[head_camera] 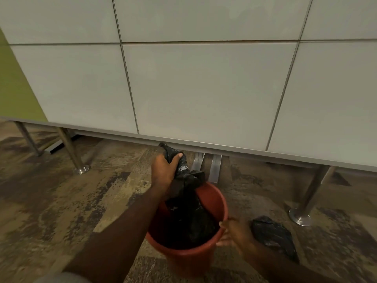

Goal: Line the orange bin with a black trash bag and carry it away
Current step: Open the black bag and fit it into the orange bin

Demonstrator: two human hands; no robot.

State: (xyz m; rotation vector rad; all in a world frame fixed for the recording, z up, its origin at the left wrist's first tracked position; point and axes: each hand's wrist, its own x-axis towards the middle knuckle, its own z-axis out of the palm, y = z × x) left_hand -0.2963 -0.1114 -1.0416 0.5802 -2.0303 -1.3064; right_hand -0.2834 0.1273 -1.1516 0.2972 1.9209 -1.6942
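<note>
An orange bin (206, 203) holds a black bag (189, 213); brown-mottled floor (71, 201), pale grey panels (204, 88).

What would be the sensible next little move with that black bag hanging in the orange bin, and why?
Probably open the bag's mouth and fold it over the rim. The left hand grips the black bag bunched by its top, its lower part slumped inside the orange bin, whose rim is bare. The right hand steadies the rim.

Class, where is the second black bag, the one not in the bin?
It lies on the carpet, lower right, beside the orange bin behind the right hand.
</note>
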